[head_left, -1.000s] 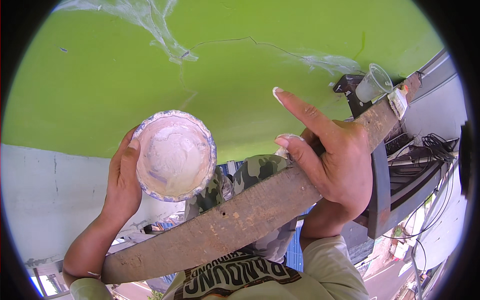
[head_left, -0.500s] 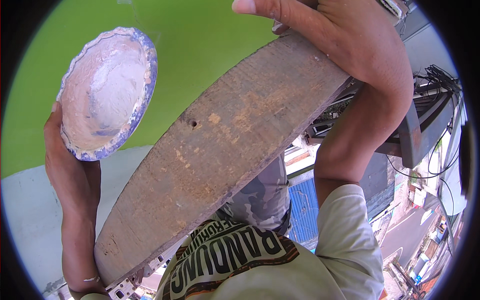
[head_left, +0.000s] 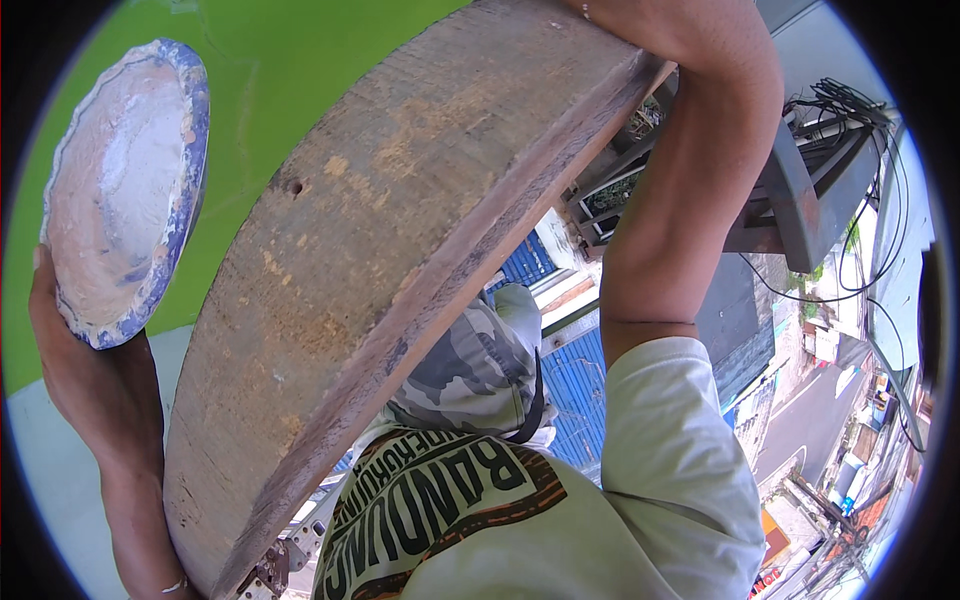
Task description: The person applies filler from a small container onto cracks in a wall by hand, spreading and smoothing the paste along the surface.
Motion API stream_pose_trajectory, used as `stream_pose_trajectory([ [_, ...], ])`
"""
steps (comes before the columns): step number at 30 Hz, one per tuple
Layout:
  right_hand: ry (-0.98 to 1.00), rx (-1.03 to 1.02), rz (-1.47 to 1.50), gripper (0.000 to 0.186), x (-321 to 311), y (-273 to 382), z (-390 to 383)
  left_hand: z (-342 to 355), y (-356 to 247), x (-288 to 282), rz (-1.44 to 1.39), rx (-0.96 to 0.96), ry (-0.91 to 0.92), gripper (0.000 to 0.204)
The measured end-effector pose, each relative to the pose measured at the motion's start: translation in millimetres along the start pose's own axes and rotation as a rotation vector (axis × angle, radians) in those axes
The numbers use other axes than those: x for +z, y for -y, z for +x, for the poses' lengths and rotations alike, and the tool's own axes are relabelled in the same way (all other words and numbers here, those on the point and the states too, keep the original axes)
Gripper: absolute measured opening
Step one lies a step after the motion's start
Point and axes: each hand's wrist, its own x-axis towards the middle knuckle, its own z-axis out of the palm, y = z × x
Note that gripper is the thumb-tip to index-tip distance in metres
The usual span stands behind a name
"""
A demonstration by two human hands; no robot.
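On the left, my left hand (head_left: 95, 385) is closed around the underside of a wide, shallow bowl (head_left: 125, 200) with a wavy blue rim. Pale, whitish paste coats its inside, and the bowl is tipped so that the inside shows. My right hand (head_left: 690, 25) is reaching up at the top edge; its fingers are outside the picture, so its grip is hidden. Between my arms a thick, worn wooden plank (head_left: 340, 250) slants across the view, with a small hole in its face. My right wrist is close to the plank's upper end, my left forearm beside its lower end.
A bright green wall (head_left: 290, 50) with a pale lower band (head_left: 40, 430) stands beyond the bowl. At right are a dark metal frame (head_left: 790, 200) and tangled black cables (head_left: 850, 105). A street (head_left: 810, 430) and blue corrugated panels (head_left: 580, 410) lie far below.
The bowl and my left hand have shifted left in view. The plank appears further up and left, showing more of its side edge. My right hand has moved up, its thumb now out of view.
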Motion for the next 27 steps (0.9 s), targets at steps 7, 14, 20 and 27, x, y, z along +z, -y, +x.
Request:
stream_pose_trajectory([
  [7,0.199,0.365,-0.113,0.059,-15,11,19,-2,2,10,0.046,-0.01,0.014,0.048],
  [14,0.17,0.591,-0.074,0.055,-6,29,41,-4,8,-9,0.375,0.206,0.003,0.046],
  [20,0.015,0.317,0.156,0.048,16,20,48,13,-25,-36,0.409,0.183,-0.018,0.054],
  [27,0.074,0.364,0.042,0.048,10,-45,5,19,9,8,0.341,0.101,0.0,0.061],
])
